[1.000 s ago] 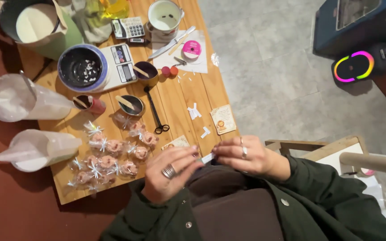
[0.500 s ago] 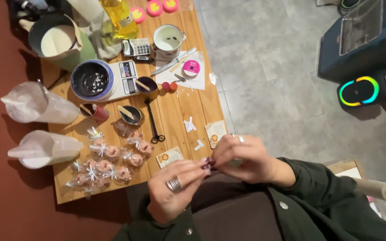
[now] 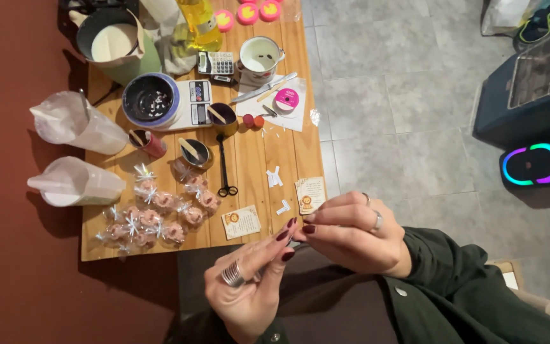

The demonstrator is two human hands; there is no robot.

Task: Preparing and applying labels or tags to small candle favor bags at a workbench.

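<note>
— Wooden slats on that low table [image 3: 249, 159], and both hands are below its near edge, low centre of the frame. What are they holding?

— Something tiny. The left hand [image 3: 249, 280], palm up with a ring, has its fingertips pinched to a narrow point against those of the right hand [image 3: 351, 236]. Whatever sits between the dark nails is too small to make out.

— And nearest them?

— Two small printed cards [image 3: 241, 222] and [image 3: 310, 194] at the table's lower edge, with white paper scraps [image 3: 274, 177] just above. Left of those, a cluster of pink wrapped pieces tied with silvery bows [image 3: 154, 213].

— Further up?

— Black scissors [image 3: 224, 167] mid-table, a kitchen scale [image 3: 192, 105] carrying a dark bowl [image 3: 149, 100], a calculator [image 3: 216, 62], a white enamel mug [image 3: 260, 56] and a pink ribbon spool [image 3: 286, 99].
</note>
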